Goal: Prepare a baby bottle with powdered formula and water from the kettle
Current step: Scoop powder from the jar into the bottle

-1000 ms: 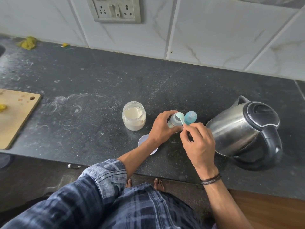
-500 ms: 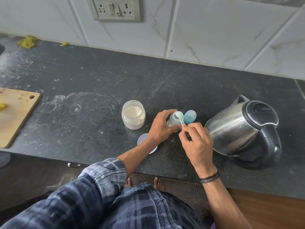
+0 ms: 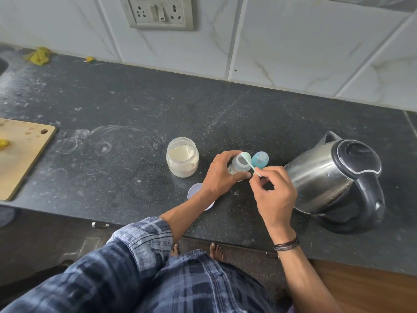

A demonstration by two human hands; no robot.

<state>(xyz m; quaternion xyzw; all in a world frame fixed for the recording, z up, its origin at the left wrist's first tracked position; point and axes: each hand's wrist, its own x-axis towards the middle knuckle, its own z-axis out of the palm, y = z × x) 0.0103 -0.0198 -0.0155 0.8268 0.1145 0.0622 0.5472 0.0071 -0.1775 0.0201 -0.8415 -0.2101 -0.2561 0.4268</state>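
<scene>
Left hand (image 3: pixel 222 172) grips the upright baby bottle (image 3: pixel 239 165); right hand (image 3: pixel 274 192) pinches a scoop (image 3: pixel 247 159) tilted across its mouth.

Nothing here reads clearly. The small clear plastic baby bottle (image 3: pixel 239 164) carries a patch of green and reddish print on its side, too small and blurred to make out. No legible lettering on anything else in view.

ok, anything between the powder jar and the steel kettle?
Head view: clear baby bottle held by the left hand, pale green scoop over its mouth, then blue bottle cap.
</scene>
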